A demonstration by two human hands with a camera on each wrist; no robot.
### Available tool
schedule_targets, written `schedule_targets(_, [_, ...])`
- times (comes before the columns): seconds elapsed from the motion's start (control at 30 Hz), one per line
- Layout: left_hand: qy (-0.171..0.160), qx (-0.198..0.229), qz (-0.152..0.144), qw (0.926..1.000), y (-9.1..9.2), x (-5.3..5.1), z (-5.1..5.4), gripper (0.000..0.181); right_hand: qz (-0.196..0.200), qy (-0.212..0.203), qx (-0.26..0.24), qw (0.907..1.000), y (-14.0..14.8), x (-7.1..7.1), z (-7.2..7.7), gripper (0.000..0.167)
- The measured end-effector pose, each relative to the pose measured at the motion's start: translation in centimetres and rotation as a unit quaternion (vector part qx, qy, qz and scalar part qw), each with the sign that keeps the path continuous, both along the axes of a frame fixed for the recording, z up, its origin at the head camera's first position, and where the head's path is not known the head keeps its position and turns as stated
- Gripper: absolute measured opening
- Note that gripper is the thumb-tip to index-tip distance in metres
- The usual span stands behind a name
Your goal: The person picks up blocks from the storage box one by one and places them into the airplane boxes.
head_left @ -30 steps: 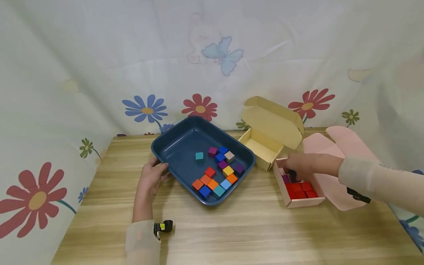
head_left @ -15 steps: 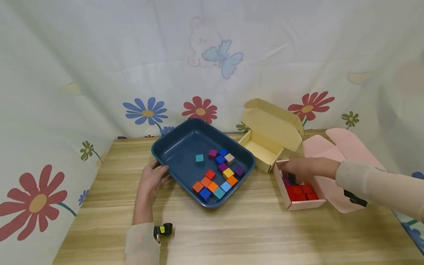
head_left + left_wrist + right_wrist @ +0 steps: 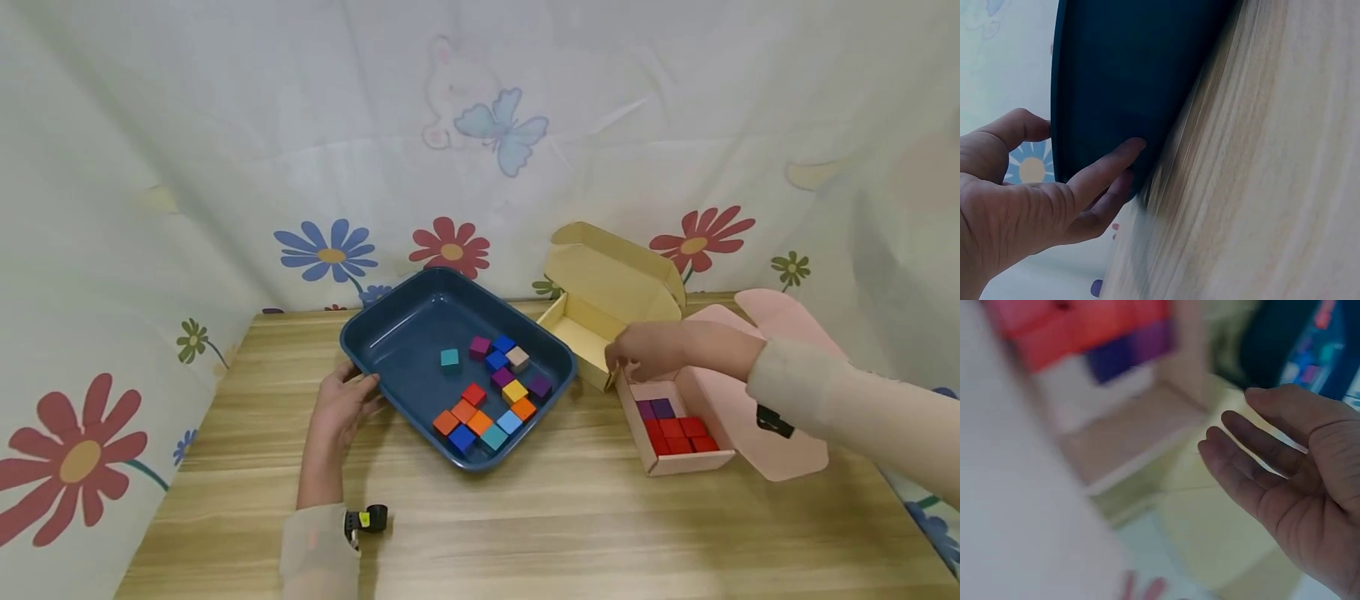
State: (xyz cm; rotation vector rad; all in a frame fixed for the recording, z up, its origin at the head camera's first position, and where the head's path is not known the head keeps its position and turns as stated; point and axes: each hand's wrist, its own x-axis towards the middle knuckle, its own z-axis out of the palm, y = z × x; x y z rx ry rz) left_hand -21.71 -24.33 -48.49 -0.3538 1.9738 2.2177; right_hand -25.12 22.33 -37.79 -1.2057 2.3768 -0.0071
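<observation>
A dark blue tray (image 3: pixel 397 350) holds several coloured cubes, mostly toward its near right side. At its left edge my left hand (image 3: pixel 341 408) grips it; in the left wrist view the thumb touches the rim of the tray (image 3: pixel 1104 75) and the fingers lie under it. My right hand (image 3: pixel 652 348) hovers over the far left edge of the pink box (image 3: pixel 636 425). The right wrist view shows that hand (image 3: pixel 1297 469) with fingers apart and nothing between them. Inside the box are several red cubes (image 3: pixel 672 427) and two purple ones (image 3: pixel 662 407).
Behind the pink box stands a yellow box (image 3: pixel 588 337) with its lid up, near the tray's right corner. The pink lid flaps (image 3: pixel 795 417) spread out to the right. A floral curtain (image 3: pixel 637 125) hangs behind the wooden table (image 3: pixel 525 533).
My right hand has risen out of the pink box and moved left and back, uncovering the purple cubes. The left hand and the tray have stayed in place.
</observation>
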Motion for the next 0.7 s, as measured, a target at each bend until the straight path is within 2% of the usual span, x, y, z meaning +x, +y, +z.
schedule_targets(0.17, [-0.002,-0.004,0.008,1.0000,-0.2,0.1,-0.1,0.067,0.029,0.021,-0.010,0.9993,-4.5,-1.3,2.2,0.022])
schedule_targets(0.27, [0.000,-0.006,0.014,0.9999,-0.3,0.2,-0.2,0.067,0.045,0.022,-0.001,0.9987,-7.1,-2.0,2.7,0.023])
schedule_targets(0.43, [0.000,-0.003,0.016,0.9999,0.0,0.2,-0.1,0.064,0.056,0.011,0.038,0.9977,-10.1,-2.8,1.9,0.025])
schedule_targets(0.57, [-0.001,0.006,0.013,0.9999,0.1,0.2,-0.1,0.063,0.074,-0.008,0.070,0.9947,-11.4,-2.9,0.7,0.027])
schedule_targets(0.7, [0.000,0.005,0.016,0.9999,0.0,0.2,0.2,0.063,0.081,-0.012,0.076,0.9938,-12.3,-3.3,-0.4,0.027])
